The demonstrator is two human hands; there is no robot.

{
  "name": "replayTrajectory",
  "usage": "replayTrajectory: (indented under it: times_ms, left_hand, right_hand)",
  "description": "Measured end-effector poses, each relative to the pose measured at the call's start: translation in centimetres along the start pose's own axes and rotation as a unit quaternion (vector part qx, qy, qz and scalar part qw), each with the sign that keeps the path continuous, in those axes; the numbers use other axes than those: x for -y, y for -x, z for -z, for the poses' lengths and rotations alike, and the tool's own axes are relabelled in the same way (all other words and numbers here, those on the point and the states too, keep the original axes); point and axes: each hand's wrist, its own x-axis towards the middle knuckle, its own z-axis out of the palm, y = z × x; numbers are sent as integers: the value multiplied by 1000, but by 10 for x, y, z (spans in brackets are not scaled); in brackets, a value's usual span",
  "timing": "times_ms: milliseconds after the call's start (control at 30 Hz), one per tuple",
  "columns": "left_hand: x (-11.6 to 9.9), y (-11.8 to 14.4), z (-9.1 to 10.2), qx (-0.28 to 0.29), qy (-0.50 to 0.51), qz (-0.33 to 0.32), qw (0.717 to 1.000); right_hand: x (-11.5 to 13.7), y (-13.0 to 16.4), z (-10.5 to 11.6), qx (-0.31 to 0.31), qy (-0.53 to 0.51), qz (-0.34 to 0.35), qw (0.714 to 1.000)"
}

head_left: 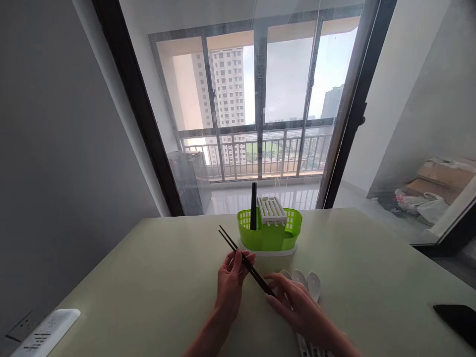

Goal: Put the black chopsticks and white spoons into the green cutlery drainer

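My left hand (231,283) pinches a pair of black chopsticks (238,253) near their middle. The sticks slant up and to the left, toward a green cutlery holder (269,233). My right hand (297,303) touches the lower ends of the chopsticks and lies over several white spoons (308,282) on the table. The holder stands just beyond both hands. It has a white slotted insert (271,209) and a black utensil (253,206) standing upright in its left part.
The pale green table (148,277) carries a white power strip (46,332) at the near left edge and a black phone (457,320) at the right edge. A glass balcony door is behind the table. Boxes and bags (427,196) lie on the floor at right.
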Motion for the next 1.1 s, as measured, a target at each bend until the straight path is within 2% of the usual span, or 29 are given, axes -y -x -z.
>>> replayTrajectory:
  times_ms: [133, 200, 467, 700, 1100]
  left_hand:
    - [1, 0, -1, 1, 23, 12, 1000]
    - [5, -1, 3, -1, 22, 16, 1000]
    - [13, -15, 21, -26, -18, 38, 999]
    - [10, -16, 23, -19, -22, 39, 999]
    - [2, -15, 18, 9, 3, 40, 999]
  right_hand:
    - [-6, -2, -9, 52, -144, -51, 987]
    - [-11, -5, -11, 55, -186, -59, 979]
    - [-17, -11, 0, -48, -135, -61, 988]
    - [-6, -11, 5, -44, -124, -64, 989]
    - [-8, -10, 6, -52, -111, -46, 991]
